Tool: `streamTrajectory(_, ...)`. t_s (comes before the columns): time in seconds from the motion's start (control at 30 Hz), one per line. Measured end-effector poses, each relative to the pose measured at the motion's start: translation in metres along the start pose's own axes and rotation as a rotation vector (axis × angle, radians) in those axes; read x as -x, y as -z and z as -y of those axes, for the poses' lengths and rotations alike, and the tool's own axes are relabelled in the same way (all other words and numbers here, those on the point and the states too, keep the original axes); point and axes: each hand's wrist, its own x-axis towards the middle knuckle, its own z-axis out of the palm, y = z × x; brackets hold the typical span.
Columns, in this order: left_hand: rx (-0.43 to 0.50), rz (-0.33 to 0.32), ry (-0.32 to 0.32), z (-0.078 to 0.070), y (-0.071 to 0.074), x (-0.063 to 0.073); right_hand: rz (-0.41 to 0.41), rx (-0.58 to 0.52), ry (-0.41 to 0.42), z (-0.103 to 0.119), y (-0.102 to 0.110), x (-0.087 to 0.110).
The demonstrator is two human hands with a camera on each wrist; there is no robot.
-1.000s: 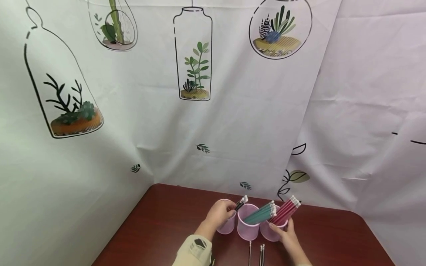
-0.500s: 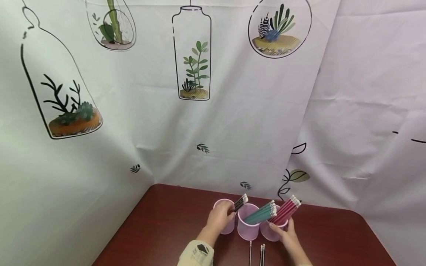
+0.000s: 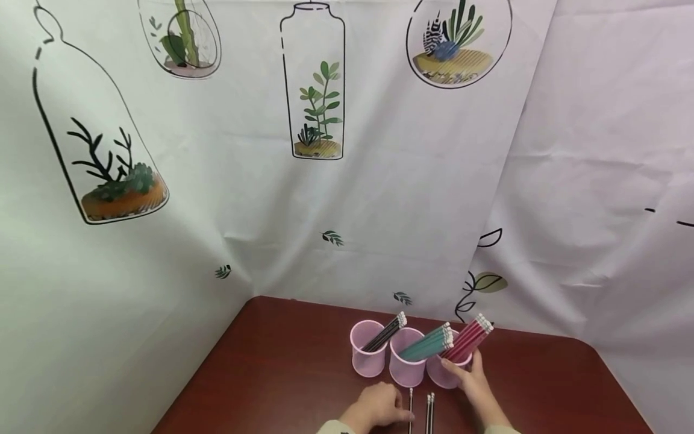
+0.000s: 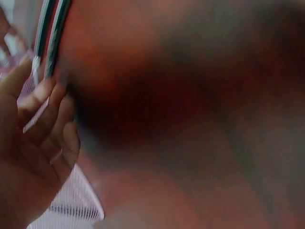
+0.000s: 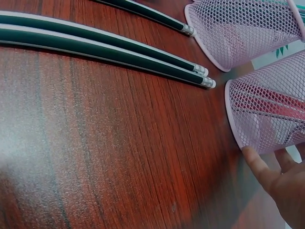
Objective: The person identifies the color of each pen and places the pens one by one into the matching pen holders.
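Observation:
Three pink mesh pencil cups stand in a row. The left cup (image 3: 368, 364) holds black pencils (image 3: 385, 333), the middle cup (image 3: 406, 372) teal pencils (image 3: 428, 345), and the right cup (image 3: 440, 375) red pencils (image 3: 467, 339). My right hand (image 3: 477, 386) grips the right cup from its right side, thumb at the front and fingers behind. My left hand (image 3: 379, 405) is low in front of the cups, fingertips at a single loose black pencil (image 3: 411, 395). In the left wrist view, the thumb and fingers (image 4: 59, 107) are apart and loosely bent; contact with the pencil is unclear.
Two more black pencils (image 5: 143, 57) lie side by side on the reddish-brown table (image 3: 260, 374), their eraser ends toward the cups. A white curtain (image 3: 401, 199) with printed plants hangs behind the table. Much of the left wrist view is blurred.
My left hand has let go of the black pencils, which now lean in the left cup, and has come down and nearer to the loose pencil. The right hand keeps its grip.

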Motion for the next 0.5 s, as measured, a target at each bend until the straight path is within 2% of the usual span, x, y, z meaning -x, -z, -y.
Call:
streamTrajectory(0.13, -0.054, -0.043, 0.067, -0.008, -0.011, 0.001, 0.002, 0.012, -0.026, 0.003, 0.001, 0.0)
streamTrajectory(0.27, -0.08, -0.051, 0.146, -0.015, -0.012, 0.0, 0.011, 0.016, -0.038, 0.006, 0.001, 0.001)
streamTrajectory(0.5, 0.015, -0.072, 0.146, -0.015, -0.014, 0.001, -0.002, 0.009, -0.043, 0.002, 0.001, 0.0)
